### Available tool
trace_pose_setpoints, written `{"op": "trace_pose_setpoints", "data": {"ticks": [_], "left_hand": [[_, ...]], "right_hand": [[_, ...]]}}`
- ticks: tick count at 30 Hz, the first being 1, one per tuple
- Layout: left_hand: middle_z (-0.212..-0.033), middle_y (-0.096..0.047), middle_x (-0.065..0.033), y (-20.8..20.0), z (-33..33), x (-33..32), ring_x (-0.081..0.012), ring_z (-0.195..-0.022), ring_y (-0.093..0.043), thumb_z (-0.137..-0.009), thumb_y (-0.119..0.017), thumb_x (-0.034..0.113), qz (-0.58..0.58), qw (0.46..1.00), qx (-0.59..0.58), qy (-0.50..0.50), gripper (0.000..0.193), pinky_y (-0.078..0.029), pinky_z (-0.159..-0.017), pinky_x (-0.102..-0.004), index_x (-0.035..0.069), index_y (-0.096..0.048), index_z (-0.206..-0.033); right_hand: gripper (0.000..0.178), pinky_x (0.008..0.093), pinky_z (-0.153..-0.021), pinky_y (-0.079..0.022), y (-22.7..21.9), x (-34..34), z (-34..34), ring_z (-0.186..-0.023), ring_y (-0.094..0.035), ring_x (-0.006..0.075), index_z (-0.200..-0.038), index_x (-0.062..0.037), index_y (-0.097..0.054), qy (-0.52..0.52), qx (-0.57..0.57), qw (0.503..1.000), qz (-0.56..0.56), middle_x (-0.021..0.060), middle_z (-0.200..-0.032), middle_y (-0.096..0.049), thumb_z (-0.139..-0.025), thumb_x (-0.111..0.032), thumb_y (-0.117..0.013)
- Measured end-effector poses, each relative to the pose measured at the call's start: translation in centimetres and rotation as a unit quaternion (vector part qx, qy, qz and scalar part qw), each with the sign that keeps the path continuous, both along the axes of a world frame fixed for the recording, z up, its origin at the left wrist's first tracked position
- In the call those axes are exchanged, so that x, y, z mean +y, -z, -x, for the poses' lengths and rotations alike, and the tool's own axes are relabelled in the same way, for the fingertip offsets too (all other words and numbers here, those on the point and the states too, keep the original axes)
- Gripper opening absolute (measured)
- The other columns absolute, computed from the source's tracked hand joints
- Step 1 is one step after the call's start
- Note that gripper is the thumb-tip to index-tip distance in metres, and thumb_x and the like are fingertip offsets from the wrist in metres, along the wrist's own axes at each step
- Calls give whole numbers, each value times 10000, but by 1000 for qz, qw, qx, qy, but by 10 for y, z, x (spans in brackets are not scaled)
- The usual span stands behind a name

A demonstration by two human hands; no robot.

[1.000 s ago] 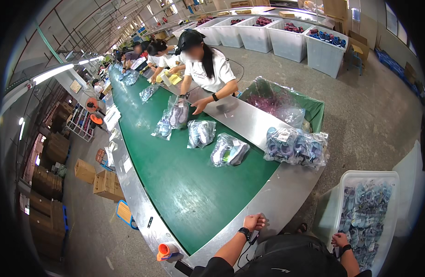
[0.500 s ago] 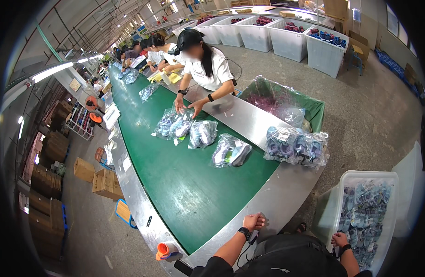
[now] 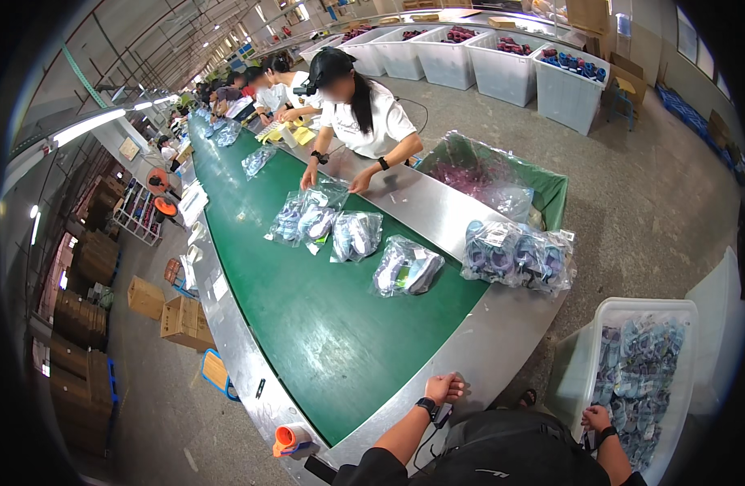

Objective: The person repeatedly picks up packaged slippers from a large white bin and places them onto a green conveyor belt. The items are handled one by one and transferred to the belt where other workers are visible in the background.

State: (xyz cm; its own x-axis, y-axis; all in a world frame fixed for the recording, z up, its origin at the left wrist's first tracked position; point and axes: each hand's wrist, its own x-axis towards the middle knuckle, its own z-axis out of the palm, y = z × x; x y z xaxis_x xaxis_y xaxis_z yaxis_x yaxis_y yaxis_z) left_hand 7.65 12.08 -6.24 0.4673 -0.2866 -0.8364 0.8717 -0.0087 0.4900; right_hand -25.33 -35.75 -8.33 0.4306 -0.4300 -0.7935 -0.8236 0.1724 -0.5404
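Note:
My left hand (image 3: 444, 389) rests at the metal edge (image 3: 478, 344) of the conveyor table, its fingers curled loosely with nothing visible in them. Low on the right, my right hand (image 3: 597, 419) is beside the near-left rim of a translucent bin (image 3: 573, 364), fingers bent inward and apparently holding nothing. That bin is filled with bagged blue-grey shoes (image 3: 641, 373). A clear-bagged pair of shoes (image 3: 406, 266) lies nearest on the green belt (image 3: 348, 324), with another bagged pair (image 3: 357, 236) behind it. Several bagged shoes (image 3: 518, 255) are stacked at the table's right corner.
Across the belt a co-worker (image 3: 368, 121) in a white shirt handles a bagged pair (image 3: 317, 219). Beside them stands a green-lined container (image 3: 555, 194) with plastic film. An orange cup (image 3: 288, 440) sits at the near left. Bins of shoes (image 3: 567, 93) line the back.
The co-worker's hands have drawn apart and back toward themselves, spreading the open end of a bag. Both my hands keep their places.

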Motion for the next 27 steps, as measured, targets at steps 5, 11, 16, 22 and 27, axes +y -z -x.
{"op": "trace_pose_setpoints", "data": {"ticks": [5, 11, 16, 22, 27], "left_hand": [[-826, -713, -66, 6, -1, 2, -174, -630, -687, -964, -561, 288, 4, 1000, 4, 2, 290, -541, -530, -275, 10, -640, -965], [-883, -717, -54, 10, -4, 5, -174, -688, -698, -973, -557, 332, 19, 999, 19, 27, 300, -567, -598, -300, 46, -640, -1001], [-911, -715, -64, 7, -13, 6, -185, -702, -701, -959, -572, 317, 14, 997, 33, 72, 289, -572, -612, -305, 49, -646, -1039], [-852, -682, -55, 1, -51, 0, -147, -657, -652, -903, -621, 254, -24, 994, -62, 90, 220, -526, -546, -280, 45, -646, -968], [-724, -676, -25, -8, -123, -4, -81, -629, -595, -857, -639, 185, -103, 951, -287, 59, 181, -472, -579, -245, 18, -709, -847]], "right_hand": [[299, 318, -458, -509, 2, -6, 1, -585, -643, 197, -1097, 28, -556, 1, -19, 999, -26, 107, -781, -629, -854, -120, -652], [285, 310, -450, -491, -5, -6, 6, -577, -620, 186, -1091, 14, -556, 26, -25, 999, -35, 94, -759, -608, -857, -113, -654], [251, 289, -447, -465, -15, -6, 10, -576, -603, 169, -1070, -2, -559, 18, -8, 1000, -22, 86, -759, -605, -860, -106, -649], [236, 274, -442, -442, -21, -7, 20, -568, -579, 149, -1063, -4, -559, 56, -28, 996, -60, 69, -763, -604, -867, -103, -644], [242, 278, -444, -435, -30, 0, 23, -572, -567, 158, -1080, 2, -524, 54, -6, 998, -24, 80, -760, -588, -879, -79, -633]]}}
